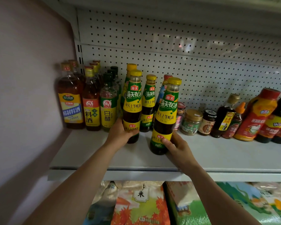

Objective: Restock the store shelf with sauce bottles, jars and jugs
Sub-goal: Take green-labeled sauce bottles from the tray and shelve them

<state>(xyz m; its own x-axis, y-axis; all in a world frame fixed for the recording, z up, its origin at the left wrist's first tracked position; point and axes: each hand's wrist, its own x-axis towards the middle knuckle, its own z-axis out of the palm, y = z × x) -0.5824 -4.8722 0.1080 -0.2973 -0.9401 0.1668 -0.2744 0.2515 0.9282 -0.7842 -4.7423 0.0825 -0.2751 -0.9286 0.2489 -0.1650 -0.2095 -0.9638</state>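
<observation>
Shelf, pale grey metal, pegboard back panel. Restocking in progress, oyster-sauce section.

Item 1: oyster sauce bottle, left. Yellow cap, green and yellow label, dark contents. Upright, base at or just above the shelf surface; contact cannot be confirmed. Held by the left hand, fingers curled round the lower body from the left side. It stands in front of another yellow-capped bottle of the same make.

Item 2: oyster sauce bottle, right. Same make. Slightly tilted, top leaning right, nearer the shelf's front edge than item 1. Held by the right hand, thumb across the lower label and fingers wrapped behind the base.

Item 3: matching bottle already in place, standing between and behind the two held ones.

Neighbours, left: cooking wine bottles, white vinegar bottle. Neighbours, right: small jars, dark soy-type bottles and a red-orange bottle, all ranged along the back.

Below the shelf: printed bags of dry goods.

Step judged in hand: setting both held bottles into the oyster-sauce row, likely as front-facing stock.

Next move calls for: straightening item 2, sliding it back alongside item 1 without knocking the jars just beside it, labels kept forward, then releasing each hand once the bases sit flat.
</observation>
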